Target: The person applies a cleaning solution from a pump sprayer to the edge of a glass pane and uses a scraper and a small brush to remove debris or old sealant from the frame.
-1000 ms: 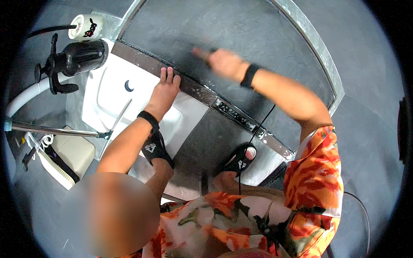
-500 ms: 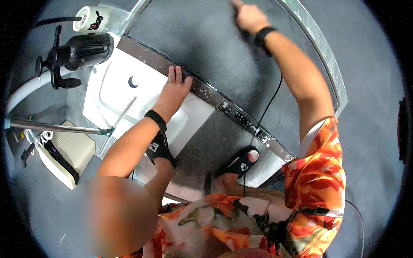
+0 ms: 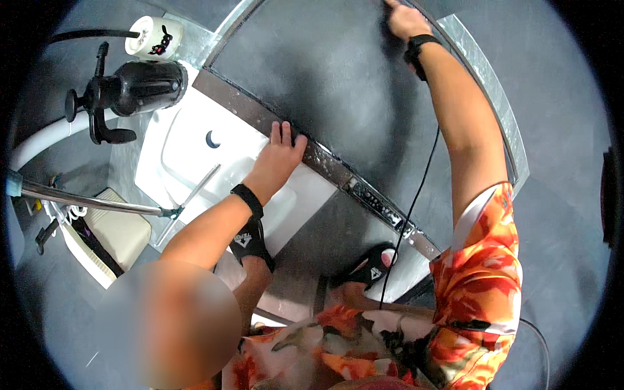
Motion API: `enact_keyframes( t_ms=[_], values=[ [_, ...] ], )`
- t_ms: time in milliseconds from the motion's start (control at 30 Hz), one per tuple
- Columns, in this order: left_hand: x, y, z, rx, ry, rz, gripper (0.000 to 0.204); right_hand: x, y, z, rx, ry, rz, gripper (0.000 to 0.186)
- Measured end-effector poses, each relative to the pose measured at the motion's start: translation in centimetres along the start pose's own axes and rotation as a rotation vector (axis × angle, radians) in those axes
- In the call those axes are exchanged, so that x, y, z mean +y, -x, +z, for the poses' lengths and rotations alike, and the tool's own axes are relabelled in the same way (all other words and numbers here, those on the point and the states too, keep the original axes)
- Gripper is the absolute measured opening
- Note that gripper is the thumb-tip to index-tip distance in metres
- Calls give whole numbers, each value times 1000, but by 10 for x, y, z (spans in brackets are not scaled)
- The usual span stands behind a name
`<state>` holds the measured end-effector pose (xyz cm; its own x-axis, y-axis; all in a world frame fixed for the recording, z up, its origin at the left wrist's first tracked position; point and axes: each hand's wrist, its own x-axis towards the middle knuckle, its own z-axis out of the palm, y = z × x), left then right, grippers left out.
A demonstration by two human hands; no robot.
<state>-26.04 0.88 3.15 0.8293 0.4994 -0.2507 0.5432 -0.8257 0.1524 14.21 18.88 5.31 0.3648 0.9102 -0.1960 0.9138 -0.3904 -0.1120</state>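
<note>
My left hand (image 3: 281, 159) lies with its fingers spread on the brown frame strip (image 3: 240, 107) along the near edge of a broad dark panel (image 3: 312, 58). It holds nothing. My right hand (image 3: 411, 23) is stretched to the panel's far right, close to its curved border. Its fingers look curled, with one digit extended toward the upper left and cut off by the picture's edge. Whatever lies under that hand is hidden. Soapy white drops and foam (image 3: 380, 207) cover a slotted part of the strip. Both wrists wear black bands.
Beneath my left arm is a white basin-like fixture (image 3: 179, 120) with a round hole. A black spray bottle (image 3: 146, 89) and a white cylinder (image 3: 156, 39) stand at the upper left. Below them are a metal rail (image 3: 97, 198) and a beige, ridged object (image 3: 123, 224). A thin black cable (image 3: 424, 170) crosses the panel.
My right hand has moved right across the panel toward its curved border. My left hand stays on the strip. The whole view has shifted slightly, and the cable hangs farther right.
</note>
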Motion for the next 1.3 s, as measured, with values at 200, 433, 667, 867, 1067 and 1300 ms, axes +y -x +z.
enact_keyframes(
  t_ms=[200, 433, 667, 867, 1067, 1300],
  values=[
    [-15, 8, 7, 6, -20, 83, 50, -87, 30, 10, -128, -131, -217, 46],
    [-12, -2, -1, 15, -59, 59, 43, -212, 160, 78, -314, -220, -858, 57],
    [-8, -8, 5, 5, -21, 83, 51, -82, -48, 74, -2, 2, -255, 55],
    [-5, 9, 13, -11, -24, 4, 50, -106, -37, 10, -4, -146, 6, 44],
    [-5, 1, 18, 14, -125, 47, 51, -146, 43, 53, -200, -150, -437, 65],
    [16, -25, -12, -200, -329, 51, 81, 73, 49, 38, -13, -274, 179, 70]
  ],
)
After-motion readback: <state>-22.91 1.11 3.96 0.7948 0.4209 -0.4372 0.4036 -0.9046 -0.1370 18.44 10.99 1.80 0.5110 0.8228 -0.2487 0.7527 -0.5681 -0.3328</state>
